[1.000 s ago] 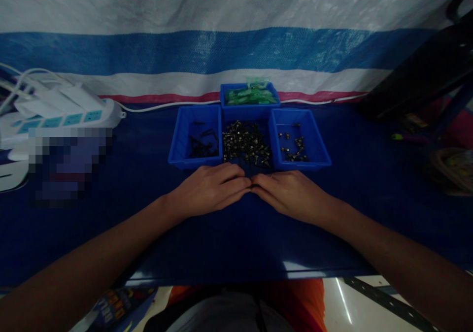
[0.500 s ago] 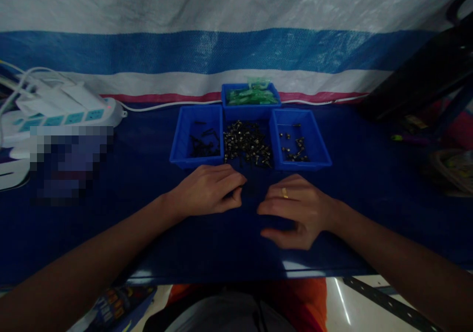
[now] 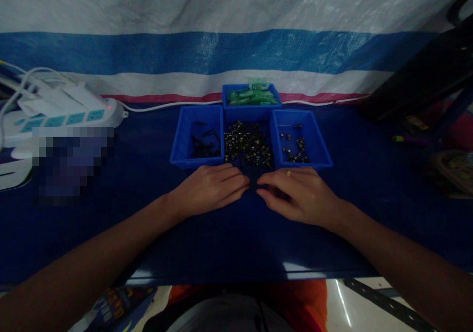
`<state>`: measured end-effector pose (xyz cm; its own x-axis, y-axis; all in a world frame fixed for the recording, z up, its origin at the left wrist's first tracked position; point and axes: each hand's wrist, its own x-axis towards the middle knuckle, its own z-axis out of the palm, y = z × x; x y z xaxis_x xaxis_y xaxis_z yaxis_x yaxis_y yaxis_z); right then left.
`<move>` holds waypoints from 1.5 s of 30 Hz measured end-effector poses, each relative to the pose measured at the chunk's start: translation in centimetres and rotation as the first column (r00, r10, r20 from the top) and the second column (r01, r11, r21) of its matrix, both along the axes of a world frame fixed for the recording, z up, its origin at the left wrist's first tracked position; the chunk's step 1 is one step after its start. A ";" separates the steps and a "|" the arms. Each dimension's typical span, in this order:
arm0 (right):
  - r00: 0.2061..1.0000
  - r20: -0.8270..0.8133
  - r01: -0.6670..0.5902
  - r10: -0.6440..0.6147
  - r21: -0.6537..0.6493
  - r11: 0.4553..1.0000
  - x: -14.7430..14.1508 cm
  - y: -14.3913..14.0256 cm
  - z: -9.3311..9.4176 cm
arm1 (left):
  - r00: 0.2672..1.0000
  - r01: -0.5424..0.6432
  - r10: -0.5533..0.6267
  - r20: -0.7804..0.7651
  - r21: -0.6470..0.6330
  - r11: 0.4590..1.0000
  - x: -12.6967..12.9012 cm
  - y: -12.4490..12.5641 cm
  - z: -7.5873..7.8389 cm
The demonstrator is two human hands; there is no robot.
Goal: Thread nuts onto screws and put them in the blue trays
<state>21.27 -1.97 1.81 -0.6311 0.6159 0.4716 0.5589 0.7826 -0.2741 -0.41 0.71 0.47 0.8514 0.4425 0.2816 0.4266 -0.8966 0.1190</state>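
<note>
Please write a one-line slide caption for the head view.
Left hand and right hand meet fingertip to fingertip before a loose pile of small metal parts.

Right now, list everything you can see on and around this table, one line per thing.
loose screws: one pile, dark and silvery, on the table between the two front trays
left tray: one, blue, holds a few black screws
right tray: one, blue, holds a few small dark parts
back tray: one, blue, behind the pile, holds green packets
power strip: one, white with teal sockets, far left, plugs in it
white cable: one, along the back edge
tarp: one, blue, white and red stripes, behind the table
table: one, dark blue top
left hand: palm down, in front of the pile
right hand: ring on one finger, fingertips near the left hand's
</note>
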 end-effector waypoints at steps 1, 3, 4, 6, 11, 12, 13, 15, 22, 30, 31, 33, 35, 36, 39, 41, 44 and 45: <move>0.999 0.041 0.028 -0.026 -0.037 0.999 0.0 0.0 0.0 | 1.000 0.001 -0.001 0.009 0.004 1.000 0.0 0.0 0.0; 0.990 0.133 0.059 -0.044 -0.109 0.992 -0.1 0.0 0.0 | 1.000 0.001 -0.001 0.026 0.012 1.000 -0.1 0.1 -0.1; 0.983 0.177 0.064 -0.039 -0.142 0.988 -0.2 0.1 -0.1 | 1.000 0.001 -0.001 0.030 0.014 1.000 -0.1 0.1 -0.1; 0.968 0.252 0.060 -0.011 -0.189 0.980 -0.3 0.2 -0.2 | 0.999 0.002 -0.003 0.032 0.019 1.000 -0.1 0.1 -0.1; 0.947 0.321 0.050 0.022 -0.215 0.975 -0.4 0.4 -0.4 | 1.000 0.003 -0.004 0.030 0.028 1.000 0.1 0.0 -0.1; 0.946 0.324 0.050 0.023 -0.216 0.975 -0.4 0.4 -0.4 | 1.000 0.004 -0.004 0.029 0.025 1.000 0.1 0.0 -0.1; 0.945 0.327 0.051 0.023 -0.215 0.975 -0.4 0.4 -0.4 | 1.000 0.002 -0.003 0.031 0.023 1.000 0.1 0.0 -0.1; 0.944 0.329 0.059 0.013 -0.209 0.976 -0.4 0.4 -0.4 | 0.999 -0.009 0.009 0.034 0.015 1.000 0.1 -0.1 0.0; 0.949 0.312 0.123 -0.055 -0.206 0.971 -0.3 0.5 -0.5 | 0.996 -0.089 0.089 0.003 -0.029 0.996 0.0 -0.1 0.0; 0.949 0.316 0.069 0.001 -0.211 0.975 -0.2 0.6 -0.4 | 0.999 -0.029 0.028 0.023 0.053 0.998 0.1 -0.2 0.1; 0.947 0.320 0.064 0.008 -0.212 0.975 -0.2 0.6 -0.5 | 0.999 -0.016 0.014 0.038 0.060 0.998 0.1 -0.2 0.2; 0.944 0.328 0.038 0.038 -0.222 0.974 -0.2 0.5 -0.6 | 0.998 0.017 -0.022 0.062 0.073 0.997 0.1 -0.3 0.2; 0.941 0.332 0.017 0.062 -0.230 0.973 -0.3 0.5 -0.6 | 0.995 0.052 -0.059 0.075 0.097 0.994 0.1 -0.4 0.1; 0.940 0.336 0.015 0.065 -0.231 0.973 -0.3 0.4 -0.7 | 0.995 0.061 -0.069 0.075 0.107 0.992 0.1 -0.4 0.1; 0.935 0.352 0.035 0.049 -0.228 0.973 -0.5 0.3 -0.6 | 0.998 0.034 -0.038 0.050 0.087 0.996 0.1 -0.4 0.1; 0.933 0.359 0.055 0.031 -0.227 0.972 -0.5 0.3 -0.6 | 1.000 -0.013 0.013 0.008 0.029 1.000 0.1 -0.3 0.0; 0.937 0.349 0.079 0.004 -0.224 0.971 -0.4 0.3 -0.5 | 0.995 -0.055 0.050 -0.083 -0.058 0.997 0.1 -0.2 -0.1; 0.941 0.340 0.081 -0.001 -0.222 0.972 -0.4 0.3 -0.4 | 0.993 -0.058 0.050 -0.108 -0.075 0.995 0.1 -0.1 -0.1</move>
